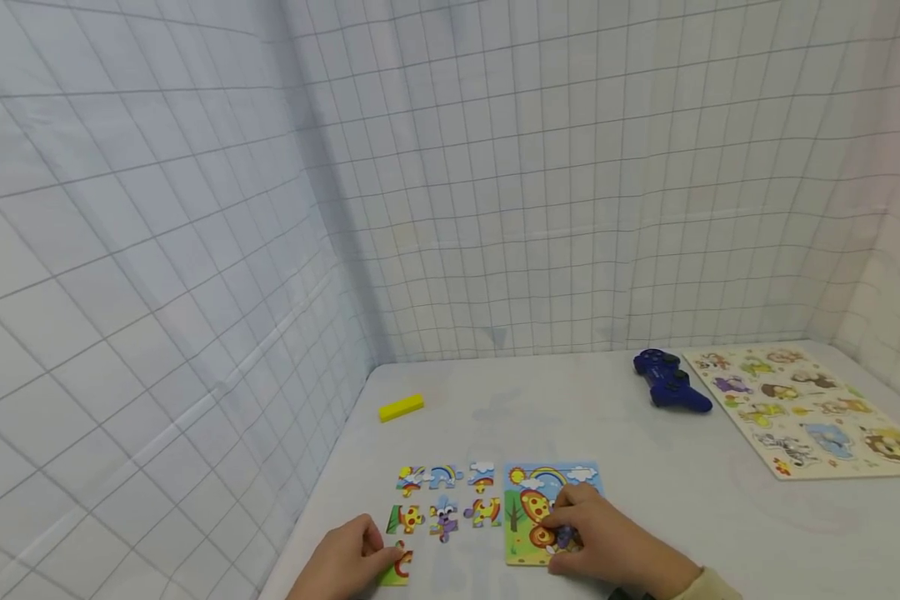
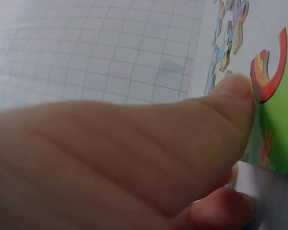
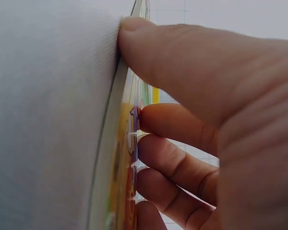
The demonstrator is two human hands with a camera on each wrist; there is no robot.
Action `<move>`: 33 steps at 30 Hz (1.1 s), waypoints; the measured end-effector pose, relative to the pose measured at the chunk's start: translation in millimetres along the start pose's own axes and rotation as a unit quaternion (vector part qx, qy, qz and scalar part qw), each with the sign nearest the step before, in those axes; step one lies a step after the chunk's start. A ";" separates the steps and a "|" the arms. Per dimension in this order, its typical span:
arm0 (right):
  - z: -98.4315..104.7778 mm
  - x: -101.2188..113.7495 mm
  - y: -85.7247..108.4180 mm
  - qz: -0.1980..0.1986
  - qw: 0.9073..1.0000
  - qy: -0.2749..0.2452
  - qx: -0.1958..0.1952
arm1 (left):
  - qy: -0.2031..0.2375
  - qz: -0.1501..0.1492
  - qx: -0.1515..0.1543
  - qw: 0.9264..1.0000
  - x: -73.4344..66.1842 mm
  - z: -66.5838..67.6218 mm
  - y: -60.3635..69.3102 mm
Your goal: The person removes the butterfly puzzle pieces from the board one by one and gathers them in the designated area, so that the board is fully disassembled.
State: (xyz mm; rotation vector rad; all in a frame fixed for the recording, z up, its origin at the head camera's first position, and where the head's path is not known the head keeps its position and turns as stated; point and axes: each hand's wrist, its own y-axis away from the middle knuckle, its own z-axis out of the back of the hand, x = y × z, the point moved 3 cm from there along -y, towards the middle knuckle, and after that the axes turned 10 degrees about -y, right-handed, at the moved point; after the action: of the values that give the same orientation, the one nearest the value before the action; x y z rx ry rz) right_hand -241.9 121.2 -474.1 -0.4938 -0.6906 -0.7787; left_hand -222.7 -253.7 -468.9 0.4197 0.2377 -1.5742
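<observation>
At the front left, my left hand (image 1: 345, 557) pinches a puzzle piece (image 1: 401, 568) with a green field and a red-orange curve. Its thumb (image 2: 230, 91) lies along the piece's edge in the left wrist view. Above it are loose puzzle pieces in rough rows, among them a giraffe piece (image 1: 407, 519) and a purple animal piece (image 1: 443, 518). My right hand (image 1: 603, 533) holds the square puzzle board (image 1: 516, 547) to their right. Its thumb (image 3: 149, 45) is at the near edge and its curled fingers (image 3: 158, 148) touch the picture face, hiding its lower right.
A yellow bar (image 1: 401, 407) lies at the back left. Toward the back right are a blue game controller (image 1: 669, 382) and a large animal puzzle board (image 1: 802, 408). White gridded cloth (image 1: 540, 208) walls in the white table (image 1: 510, 400) at the back and sides.
</observation>
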 end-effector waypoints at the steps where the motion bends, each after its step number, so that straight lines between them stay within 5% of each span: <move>1: -0.4 0.4 -0.6 0.005 1.000 0.000 -0.001 | -0.003 0.000 -0.005 1.000 -1.1 1.2 1.0; 5: -1.7 0.6 -2.2 0.024 1.000 0.009 -0.003 | -0.020 -0.014 -0.049 0.998 -20.2 8.7 6.9; 8: -2.0 0.0 -3.2 0.026 1.000 0.013 -0.002 | -0.017 -0.079 -0.066 0.995 -53.7 13.4 11.7; 13: -2.6 -1.9 -4.9 0.029 0.999 0.013 -0.005 | 0.023 -0.220 0.000 0.975 -121.9 7.6 13.9; 18: -1.9 -4.7 -3.2 0.066 0.997 0.022 -0.036 | 0.005 -0.287 0.022 0.958 -170.5 -17.1 -3.1; 22: -4.2 -3.4 -1.5 0.107 0.992 0.036 -0.060 | -0.025 -0.278 0.025 0.960 -176.8 -48.1 -19.1; 25: -5.1 -2.2 -0.1 0.098 0.994 0.029 -0.050 | -0.042 -0.259 0.028 0.964 -171.5 -64.3 -23.5; 33: -1.1 -1.0 3.1 0.052 0.998 0.025 -0.033 | 0.014 -0.223 0.026 0.974 -166.3 -75.1 -31.8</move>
State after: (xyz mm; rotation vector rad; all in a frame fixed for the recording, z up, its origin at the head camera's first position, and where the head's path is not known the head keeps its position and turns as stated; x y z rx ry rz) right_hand -239.6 122.9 -476.0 -0.5635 -0.5892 -0.7149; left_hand -244.4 -69.8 -472.9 0.4494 0.3302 -2.0189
